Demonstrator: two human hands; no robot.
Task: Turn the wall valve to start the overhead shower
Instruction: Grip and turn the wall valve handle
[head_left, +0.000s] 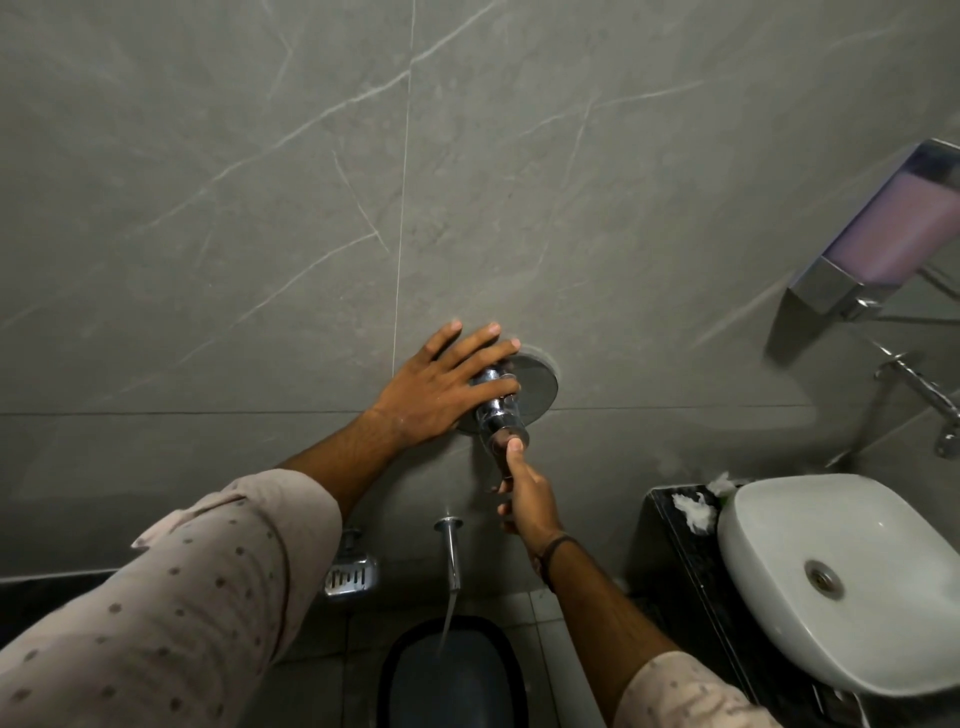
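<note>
A chrome wall valve (500, 415) with a round backplate (540, 382) juts out of the grey tiled wall. My left hand (441, 389) lies flat over its upper part, fingers spread, with the little finger curled across the chrome body. My right hand (524, 493) reaches up from below, fingers bent, its thumb tip pressing on the round end of the valve knob. Below the valve a chrome spout (451, 551) lets a thin stream of water fall into a dark bucket (452, 670). No overhead shower is in view.
A white basin (841, 582) sits on a dark counter (675, 525) at the right. Above it hang a soap dispenser (878, 234) and a chrome tap (919, 395). A chrome soap dish (350, 571) is mounted low on the wall at the left.
</note>
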